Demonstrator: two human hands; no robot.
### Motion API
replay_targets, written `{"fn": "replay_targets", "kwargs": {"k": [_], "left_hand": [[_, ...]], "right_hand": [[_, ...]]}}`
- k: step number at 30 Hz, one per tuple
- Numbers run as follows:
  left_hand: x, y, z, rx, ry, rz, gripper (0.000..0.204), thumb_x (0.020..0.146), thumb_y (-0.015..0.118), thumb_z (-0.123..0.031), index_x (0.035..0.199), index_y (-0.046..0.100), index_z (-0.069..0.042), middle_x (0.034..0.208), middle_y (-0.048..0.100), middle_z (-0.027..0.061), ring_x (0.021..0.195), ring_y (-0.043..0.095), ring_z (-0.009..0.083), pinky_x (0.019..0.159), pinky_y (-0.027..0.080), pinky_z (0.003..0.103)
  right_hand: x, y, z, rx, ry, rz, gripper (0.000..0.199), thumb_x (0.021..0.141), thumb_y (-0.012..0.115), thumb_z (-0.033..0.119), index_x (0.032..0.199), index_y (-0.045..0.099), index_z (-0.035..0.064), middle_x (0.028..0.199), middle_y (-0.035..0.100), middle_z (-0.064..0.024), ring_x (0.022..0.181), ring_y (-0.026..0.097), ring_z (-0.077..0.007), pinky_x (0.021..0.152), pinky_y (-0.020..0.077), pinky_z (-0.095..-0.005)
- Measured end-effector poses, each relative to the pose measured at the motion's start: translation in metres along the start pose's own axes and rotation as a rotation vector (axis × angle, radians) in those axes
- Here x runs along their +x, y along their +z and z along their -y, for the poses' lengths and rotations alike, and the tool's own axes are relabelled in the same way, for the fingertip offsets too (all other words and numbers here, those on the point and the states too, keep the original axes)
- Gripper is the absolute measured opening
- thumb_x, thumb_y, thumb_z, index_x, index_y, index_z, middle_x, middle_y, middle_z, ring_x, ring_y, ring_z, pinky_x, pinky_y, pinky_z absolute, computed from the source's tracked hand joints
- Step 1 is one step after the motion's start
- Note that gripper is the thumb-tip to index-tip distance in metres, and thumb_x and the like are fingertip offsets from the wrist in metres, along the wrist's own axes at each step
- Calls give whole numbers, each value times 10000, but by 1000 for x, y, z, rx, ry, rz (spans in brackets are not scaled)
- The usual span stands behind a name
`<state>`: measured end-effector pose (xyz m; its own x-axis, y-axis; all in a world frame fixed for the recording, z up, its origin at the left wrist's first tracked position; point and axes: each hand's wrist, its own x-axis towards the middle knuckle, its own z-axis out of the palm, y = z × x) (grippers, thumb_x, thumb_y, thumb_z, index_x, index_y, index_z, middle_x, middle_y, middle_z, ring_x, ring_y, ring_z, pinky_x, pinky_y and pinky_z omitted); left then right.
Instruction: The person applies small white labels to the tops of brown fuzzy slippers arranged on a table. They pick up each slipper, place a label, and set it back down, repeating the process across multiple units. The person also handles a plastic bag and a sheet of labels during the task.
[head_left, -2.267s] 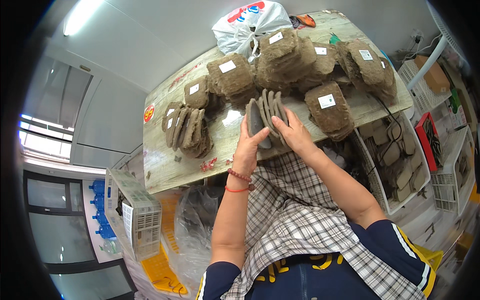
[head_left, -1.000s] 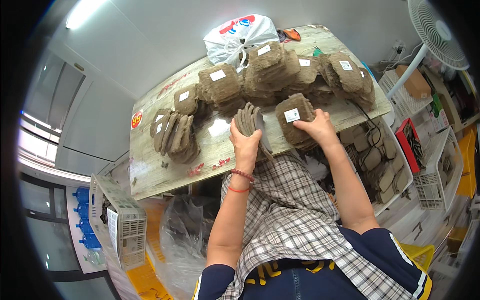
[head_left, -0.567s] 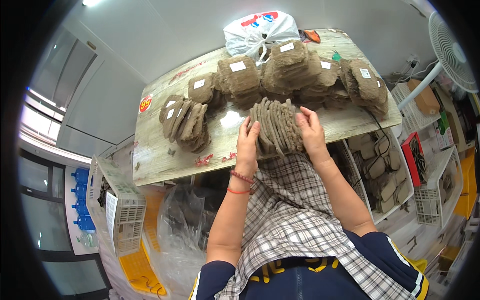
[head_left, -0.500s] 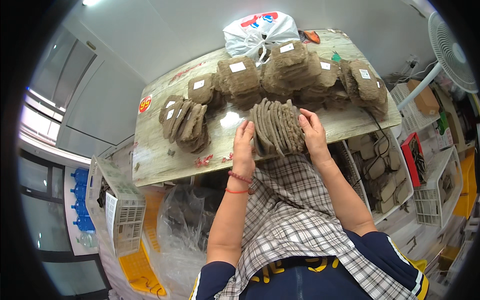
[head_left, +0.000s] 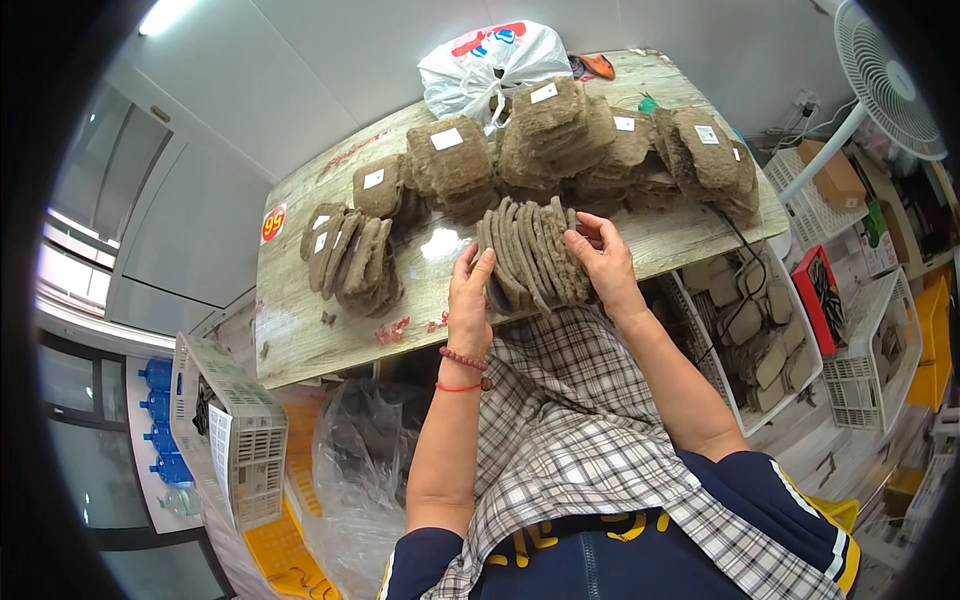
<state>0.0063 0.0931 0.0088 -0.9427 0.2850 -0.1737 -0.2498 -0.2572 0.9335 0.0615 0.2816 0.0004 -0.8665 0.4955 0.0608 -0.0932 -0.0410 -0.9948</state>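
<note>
A row of brown, fuzzy fabric pads stands on edge at the table's near edge, pressed between my two hands. My left hand holds the left end, its thumb and fingers against the outermost pad. At the right end, my right hand grips the row, with the thumb on the pads and the fingers bent above. Behind them are piles of similar pads, several topped with small white labels. To the left of my hands leans another labelled bunch of pads.
A tied white plastic bag sits at the back of the table. On the lower right is a white crate of pads, near a red box. A beige crate stands lower left. A white fan is at the upper right.
The whole view has shifted slightly, so the table and piles appear farther left. My right fingers are more bent over the row's end. Both hands stay on the pads.
</note>
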Motion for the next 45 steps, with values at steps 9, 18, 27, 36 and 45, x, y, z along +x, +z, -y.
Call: {"fn": "replay_targets", "kwargs": {"k": [9,18,27,36,45], "left_hand": [[-2,1,0,-46,3,32,668,929,647,-296,1423,348,40,1319,494,146,1213,475,209,1041,369,336],[-1,2,3,-5,12,-15,682,928,649,-289,1429,333,48,1285,507,142,1199,481,204,1046,361,330],[7,-4,13,-18,27,1,692,920,660,-275,1432,328,52,1301,491,156,1218,470,220,1051,361,334],[3,0,7,11,29,-43,681,907,675,-266,1413,354,57,1247,509,138,1173,489,199,1011,389,316],[4,0,6,-19,14,-20,578,939,614,-183,1410,369,44,1306,520,130,1194,511,185,986,438,317]], "right_hand": [[1,2,3,-415,-161,-4,655,767,791,312,1286,517,22,1205,568,-143,1045,607,-255,879,509,-374],[-6,7,17,-591,-471,24,677,843,668,110,1459,393,169,1380,414,-145,1167,541,-294,944,485,-399],[-6,9,28,-960,-707,143,517,804,571,-28,1253,628,223,1486,355,-137,1178,531,-355,865,543,-418],[-13,26,39,-958,-607,67,393,811,711,233,1150,633,50,1453,380,-158,1182,527,-348,848,541,-415],[-11,32,35,-928,-599,54,462,797,674,87,1250,603,144,1461,371,-155,1217,499,-364,929,500,-435]]}}
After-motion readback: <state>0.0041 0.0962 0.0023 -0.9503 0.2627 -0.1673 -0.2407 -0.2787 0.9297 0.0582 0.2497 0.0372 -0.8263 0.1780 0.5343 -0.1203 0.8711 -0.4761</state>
